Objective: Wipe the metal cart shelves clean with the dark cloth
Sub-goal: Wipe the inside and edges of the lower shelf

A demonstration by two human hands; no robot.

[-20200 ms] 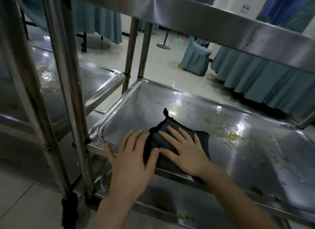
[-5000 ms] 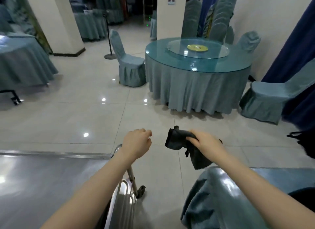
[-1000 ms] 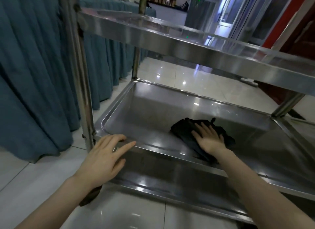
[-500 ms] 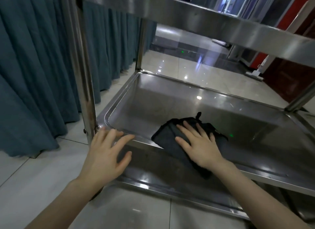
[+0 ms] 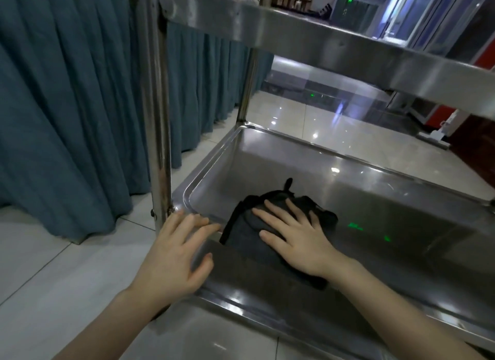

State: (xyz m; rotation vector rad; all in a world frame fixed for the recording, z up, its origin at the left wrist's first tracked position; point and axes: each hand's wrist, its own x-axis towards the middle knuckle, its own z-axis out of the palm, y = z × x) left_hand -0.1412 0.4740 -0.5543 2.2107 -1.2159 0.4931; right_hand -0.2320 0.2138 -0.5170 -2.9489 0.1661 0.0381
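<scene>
Right hand (image 5: 297, 243): no grip, palm flat atop dark cloth (image 5: 241, 240)
Left hand (image 5: 175, 255): no grip, splayed on shelf rim (image 5: 205, 168)

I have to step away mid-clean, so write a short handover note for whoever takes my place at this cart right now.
Left hand: open, fingers spread, resting on the front rim of the middle shelf beside the corner post.
Right hand: open, pressing flat on the dark cloth.
Cloth: in the shelf's front-left corner, its near edge draped over the front rim.
Done: no residue is visible on this shelf from here, only reflections.
Left: wipe rightward across it; the top shelf and lower shelf cannot be judged here.
</scene>
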